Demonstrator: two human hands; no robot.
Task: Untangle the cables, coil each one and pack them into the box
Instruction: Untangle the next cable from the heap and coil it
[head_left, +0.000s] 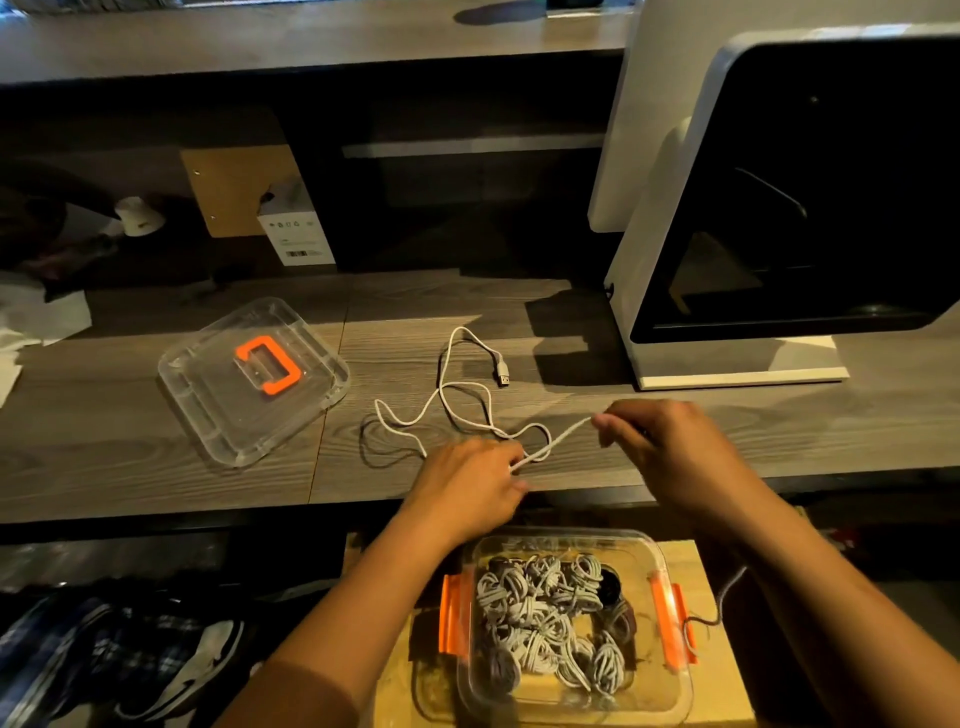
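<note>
Nearest the person, a clear plastic box with orange latches sits on a pale wooden surface below the desk edge, and it holds many coiled cables, grey-white and bundled close together. A thin dark cord hangs beside the box's right latch. Above the box both forearms reach out over the desk. The left hand has its fingers curled in and pinches the white cable at the fingertips, just over the desk's front edge. The right hand, a little farther out, pinches the same cable between thumb and curled fingers, so a short straight stretch runs between the two hands. The rest of the cable lies in loose loops on the desk beyond the left hand, ending in a USB plug that rests flat. To the left, well apart, the box's clear lid lies on the desk with its orange handle. Farther back stand a white carton and, at the right, a large white machine with a dark window
</note>
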